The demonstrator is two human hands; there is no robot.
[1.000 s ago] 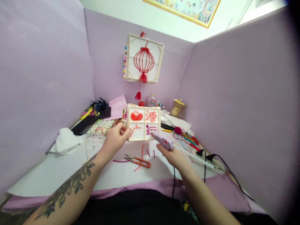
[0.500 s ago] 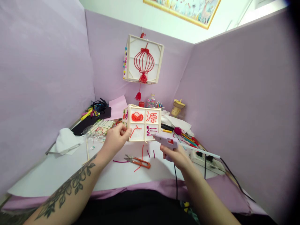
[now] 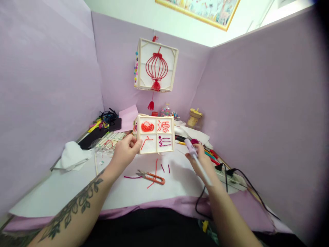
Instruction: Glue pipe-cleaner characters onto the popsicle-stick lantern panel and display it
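The left hand (image 3: 125,151) is closed on the left edge of a small box lantern (image 3: 155,134) and holds it up above the counter (image 3: 64,192). The front of the lantern has four little windows. The top right one shows the red word 源. The bottom left one shows a red 广. The bottom right one has purple lines I cannot read. The top left one has a red curly shape.

The right hand (image 3: 202,161) is wrapped round a light purple glue gun (image 3: 190,147). The gun is just right of the lantern and does not touch it. A white glue stick (image 3: 203,171) pokes out the back.

Orange scissors (image 3: 151,176) and short red and purple string bits (image 3: 156,166) lie on the counter below the lantern. A bigger lantern (image 3: 156,65) with a red lantern picture hangs on the back wall.
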